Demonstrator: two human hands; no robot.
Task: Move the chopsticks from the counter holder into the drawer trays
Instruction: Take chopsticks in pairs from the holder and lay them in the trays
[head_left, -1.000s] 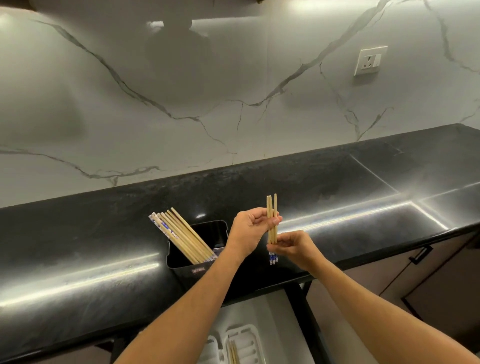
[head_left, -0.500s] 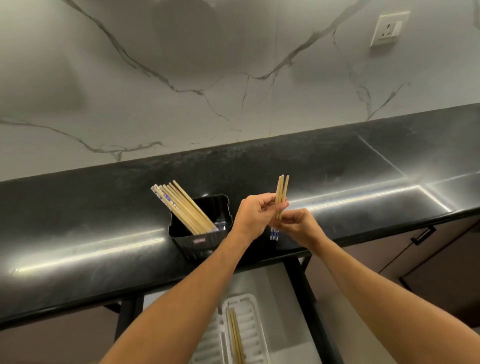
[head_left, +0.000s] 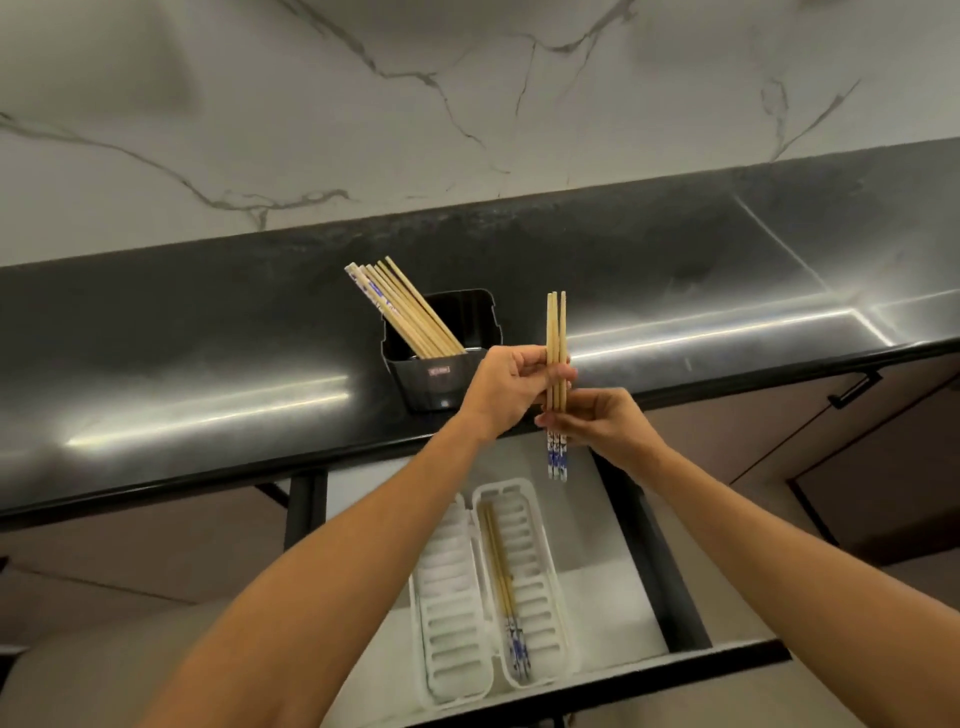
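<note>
Both hands hold a small bundle of wooden chopsticks (head_left: 556, 332) upright over the counter's front edge, blue-patterned ends down. My left hand (head_left: 506, 387) pinches the bundle at its middle; my right hand (head_left: 597, 421) grips it just below. To their left a black holder (head_left: 441, 382) stands on the counter with several more chopsticks (head_left: 402, 309) leaning left. Below, in the open drawer, lie two white slotted trays: the left tray (head_left: 449, 613) has nothing in it, the right tray (head_left: 540, 561) has a few chopsticks (head_left: 506, 592) lying lengthwise.
The black counter (head_left: 208, 364) runs the width of the view under a white marble wall. The drawer's black frame (head_left: 649, 545) borders the trays on the right, with bare drawer floor (head_left: 602, 597) between. A cabinet door with a black handle (head_left: 854, 389) sits at right.
My view has tilted down, so the open drawer and both trays now show in full. The bundle has straightened to upright, and my hands have stayed near the counter's front edge.
</note>
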